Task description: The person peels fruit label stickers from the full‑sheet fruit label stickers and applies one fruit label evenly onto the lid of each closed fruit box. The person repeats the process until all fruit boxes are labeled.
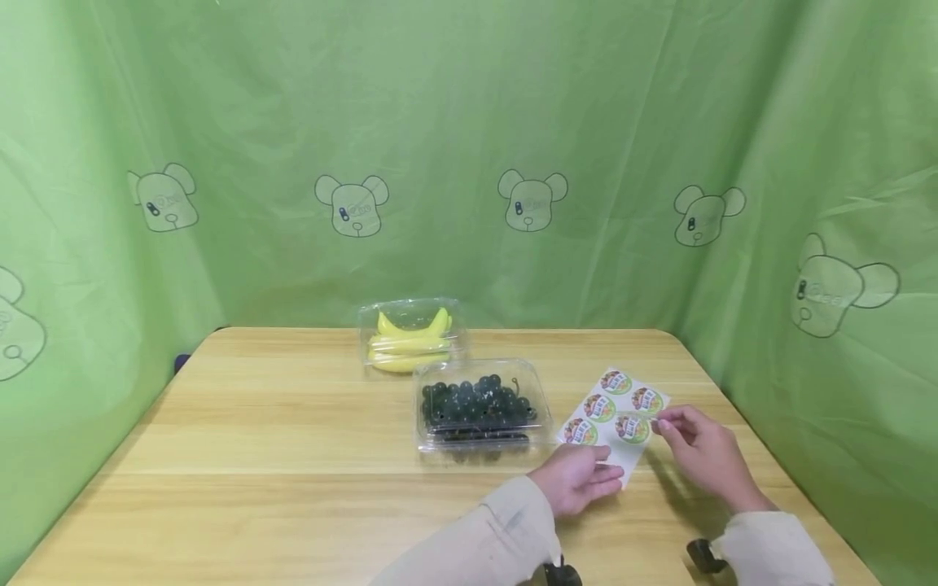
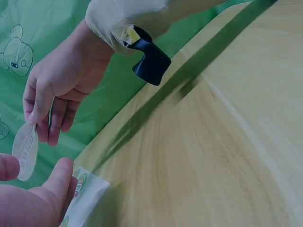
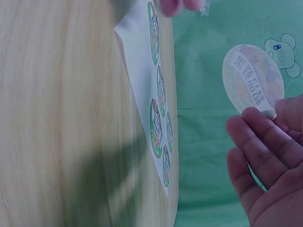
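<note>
Above the sticker sheet (image 1: 614,411), right hand (image 1: 699,456) fingers (image 3: 258,142) pinching round sticker (image 3: 252,79) (peeled)

Grape box (image 1: 479,409) before banana box (image 1: 410,335)

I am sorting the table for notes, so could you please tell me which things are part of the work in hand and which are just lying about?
In use:
- right hand pinches a peeled round sticker
- left hand holds the sticker sheet down

Lying about:
- grape box
- banana box
- wooden table
</note>
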Motion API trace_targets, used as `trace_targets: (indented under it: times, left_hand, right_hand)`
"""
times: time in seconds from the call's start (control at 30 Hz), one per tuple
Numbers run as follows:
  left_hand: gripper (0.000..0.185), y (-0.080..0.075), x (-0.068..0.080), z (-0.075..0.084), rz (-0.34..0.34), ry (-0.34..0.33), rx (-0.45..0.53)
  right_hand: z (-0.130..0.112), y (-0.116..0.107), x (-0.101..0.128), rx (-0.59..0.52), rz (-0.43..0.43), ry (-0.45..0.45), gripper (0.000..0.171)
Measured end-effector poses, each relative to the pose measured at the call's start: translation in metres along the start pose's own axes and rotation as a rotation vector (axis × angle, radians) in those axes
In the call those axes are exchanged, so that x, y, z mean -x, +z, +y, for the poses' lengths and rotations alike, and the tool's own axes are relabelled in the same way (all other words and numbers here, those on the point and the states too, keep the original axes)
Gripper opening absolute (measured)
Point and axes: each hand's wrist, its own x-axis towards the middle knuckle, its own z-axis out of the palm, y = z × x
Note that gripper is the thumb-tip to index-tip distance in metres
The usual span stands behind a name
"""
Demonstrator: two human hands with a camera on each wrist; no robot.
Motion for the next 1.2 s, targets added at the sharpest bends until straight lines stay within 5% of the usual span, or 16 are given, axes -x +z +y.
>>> trace_targets:
  times: [0.33, 0.87, 1.2]
  left_hand:
    - [0.032, 0.001, -0.001, 0.005, -0.048, 0.001, 0.019]
    - [0.035, -0.001, -0.006, 0.011, -0.049, 0.033, -0.018]
    - [0.022, -0.001, -0.001, 0.013, -0.126, 0.050, -0.167]
  right_hand:
    - [-0.011, -0.002, -0.002, -0.100, -0.018, 0.084, 0.031]
    - [-0.015, -0.004, -0.006, -0.122, -0.014, 0.086, 0.026]
    - [-0.017, -0.001, -0.006, -0.198, -0.081, 0.015, 0.030]
